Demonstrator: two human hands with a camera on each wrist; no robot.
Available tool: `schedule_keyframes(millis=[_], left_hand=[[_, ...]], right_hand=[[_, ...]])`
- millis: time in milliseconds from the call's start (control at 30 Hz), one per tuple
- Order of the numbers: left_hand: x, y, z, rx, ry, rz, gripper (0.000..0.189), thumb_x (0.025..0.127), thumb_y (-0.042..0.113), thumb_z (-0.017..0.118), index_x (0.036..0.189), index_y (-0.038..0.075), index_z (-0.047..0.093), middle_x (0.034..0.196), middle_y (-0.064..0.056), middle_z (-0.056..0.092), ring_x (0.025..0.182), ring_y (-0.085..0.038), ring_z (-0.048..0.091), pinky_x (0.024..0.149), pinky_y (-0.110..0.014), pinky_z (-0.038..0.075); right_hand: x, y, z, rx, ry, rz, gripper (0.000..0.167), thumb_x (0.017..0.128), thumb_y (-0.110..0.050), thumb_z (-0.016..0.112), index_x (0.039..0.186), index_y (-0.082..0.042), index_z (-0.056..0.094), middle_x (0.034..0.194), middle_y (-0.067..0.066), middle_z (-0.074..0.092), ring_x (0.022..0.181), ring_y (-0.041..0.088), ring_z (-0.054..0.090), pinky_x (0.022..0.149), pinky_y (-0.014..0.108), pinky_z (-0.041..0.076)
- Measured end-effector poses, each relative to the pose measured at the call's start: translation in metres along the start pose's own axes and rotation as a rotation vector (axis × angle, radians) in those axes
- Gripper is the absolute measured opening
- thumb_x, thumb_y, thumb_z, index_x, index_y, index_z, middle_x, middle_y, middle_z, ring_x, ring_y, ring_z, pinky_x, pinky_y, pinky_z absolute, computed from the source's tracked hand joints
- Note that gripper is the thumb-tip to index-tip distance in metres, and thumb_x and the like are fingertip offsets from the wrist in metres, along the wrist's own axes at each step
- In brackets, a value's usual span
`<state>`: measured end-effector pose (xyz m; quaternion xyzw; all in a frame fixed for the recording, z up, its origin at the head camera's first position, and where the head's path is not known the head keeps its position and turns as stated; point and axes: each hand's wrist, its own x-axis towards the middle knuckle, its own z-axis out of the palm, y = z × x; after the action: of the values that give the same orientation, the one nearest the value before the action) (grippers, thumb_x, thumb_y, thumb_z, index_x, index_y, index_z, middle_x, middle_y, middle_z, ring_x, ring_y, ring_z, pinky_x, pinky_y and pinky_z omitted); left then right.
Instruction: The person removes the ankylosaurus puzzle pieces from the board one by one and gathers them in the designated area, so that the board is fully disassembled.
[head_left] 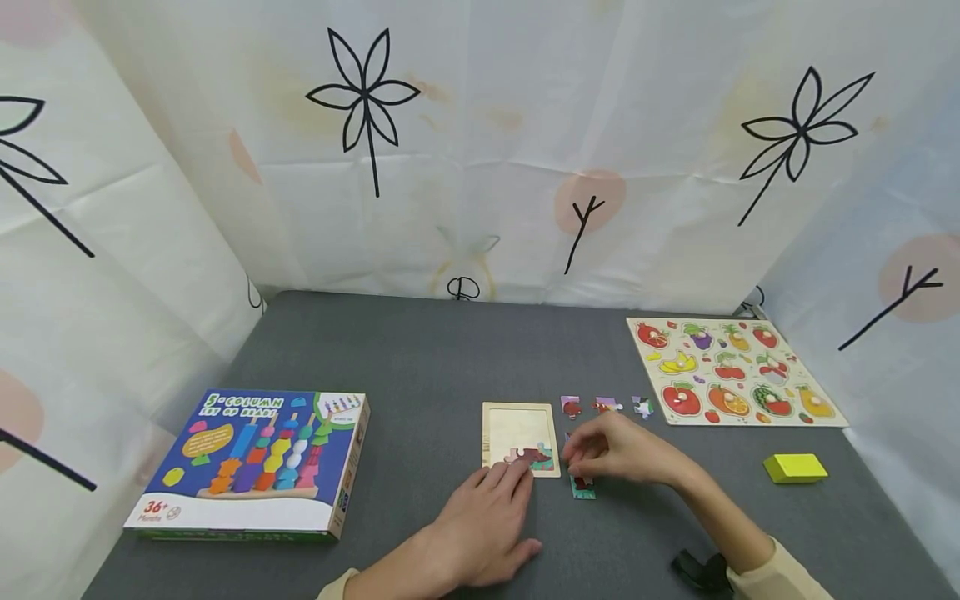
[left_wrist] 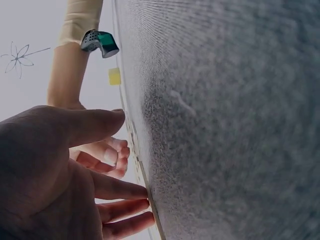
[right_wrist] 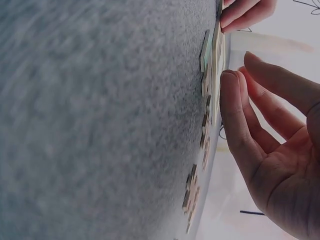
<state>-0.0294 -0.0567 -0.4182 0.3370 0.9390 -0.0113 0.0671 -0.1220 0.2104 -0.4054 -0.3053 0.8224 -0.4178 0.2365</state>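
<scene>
A small wooden puzzle tray lies in front of me, with joined jigsaw pieces along its lower edge. My left hand rests its nearly straight fingertips on those pieces; the left wrist view shows the fingers reaching down to the tray's edge. Just right of the tray, my right hand hovers low over loose jigsaw pieces, partly covering them. Its fingers are bent, and nothing shows between thumb and fingertips in the right wrist view. Three more jigsaw pieces, including a purple one, form a row beyond it.
A bead-set box lies on the left of the grey table. At the back right is a fruit puzzle board. A yellow block sits near the right edge. Patterned white cloth hangs around the table.
</scene>
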Motion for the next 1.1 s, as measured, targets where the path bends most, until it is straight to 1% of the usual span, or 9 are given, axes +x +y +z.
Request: schedule_keyframes(millis=[133,267,333,400,533,633,700,933,1100], left_hand=[[0.001,0.0,0.0,-0.002,0.011,0.006,0.082,0.102,0.069,0.059,0.161,0.013,0.049,0.17,0.002,0.042,0.149,-0.013,0.047,0.121,-0.035,0.048],[0.001,0.001,0.0,-0.014,0.017,0.015,0.08,0.102,0.069,0.061,0.159,0.014,0.051,0.163,0.003,0.047,0.147,-0.015,0.047,0.12,-0.039,0.049],[0.002,0.002,0.0,-0.035,-0.002,0.024,0.08,0.102,0.068,0.06,0.16,0.014,0.051,0.163,0.003,0.047,0.149,-0.015,0.046,0.121,-0.042,0.049],[0.003,0.003,0.0,-0.052,-0.023,0.028,0.081,0.102,0.068,0.06,0.162,0.014,0.049,0.167,0.004,0.046,0.152,-0.015,0.044,0.123,-0.046,0.048],[0.005,0.005,0.001,-0.079,-0.072,0.029,0.083,0.103,0.067,0.059,0.166,0.016,0.043,0.178,0.005,0.035,0.16,-0.014,0.037,0.127,-0.05,0.044],[0.005,0.005,0.001,-0.079,-0.083,0.031,0.084,0.103,0.067,0.06,0.168,0.016,0.041,0.179,0.006,0.032,0.162,-0.014,0.035,0.128,-0.051,0.042],[0.004,0.005,0.003,-0.076,-0.083,0.035,0.084,0.103,0.067,0.061,0.168,0.017,0.041,0.179,0.005,0.031,0.162,-0.014,0.035,0.128,-0.052,0.041],[0.002,0.008,0.005,-0.02,-0.051,0.041,0.084,0.102,0.067,0.061,0.167,0.017,0.042,0.179,0.005,0.031,0.16,-0.013,0.036,0.128,-0.05,0.042],[0.002,0.008,0.005,-0.012,-0.056,0.039,0.084,0.102,0.067,0.061,0.167,0.017,0.042,0.179,0.005,0.031,0.16,-0.013,0.036,0.128,-0.05,0.042]], right_hand=[[0.005,-0.002,0.001,-0.009,0.006,-0.028,0.015,0.097,-0.01,0.081,0.106,0.001,0.079,0.088,0.01,0.08,0.076,0.01,0.073,0.072,0.023,0.062],[0.014,-0.006,0.002,-0.032,0.014,-0.046,0.014,0.098,-0.011,0.08,0.107,0.0,0.08,0.092,0.008,0.08,0.078,0.009,0.072,0.076,0.024,0.062],[0.02,-0.008,0.003,-0.044,0.011,-0.056,0.013,0.099,-0.01,0.078,0.107,-0.001,0.08,0.092,0.008,0.08,0.078,0.007,0.071,0.076,0.024,0.062],[0.027,-0.01,0.003,-0.046,0.006,-0.067,0.013,0.099,-0.01,0.078,0.107,-0.001,0.08,0.093,0.008,0.08,0.078,0.006,0.07,0.077,0.024,0.062],[0.042,-0.013,0.006,-0.052,-0.019,-0.077,0.011,0.098,-0.012,0.079,0.106,-0.003,0.081,0.094,0.007,0.081,0.08,0.006,0.071,0.077,0.023,0.062],[0.055,-0.014,0.008,-0.064,-0.052,-0.076,0.011,0.099,-0.013,0.079,0.106,-0.005,0.082,0.096,0.006,0.082,0.082,0.007,0.073,0.079,0.022,0.062],[0.062,-0.013,0.009,-0.06,-0.083,-0.077,0.012,0.1,-0.012,0.077,0.107,-0.003,0.082,0.097,0.009,0.083,0.083,0.007,0.074,0.08,0.022,0.062],[0.08,-0.014,0.012,-0.056,-0.136,-0.033,0.01,0.099,-0.007,0.077,0.103,0.0,0.082,0.087,0.014,0.081,0.072,0.009,0.069,0.067,0.02,0.058],[0.084,-0.015,0.014,-0.069,-0.161,-0.02,0.009,0.098,-0.005,0.077,0.101,0.001,0.082,0.087,0.013,0.081,0.071,0.006,0.067,0.067,0.018,0.057]])
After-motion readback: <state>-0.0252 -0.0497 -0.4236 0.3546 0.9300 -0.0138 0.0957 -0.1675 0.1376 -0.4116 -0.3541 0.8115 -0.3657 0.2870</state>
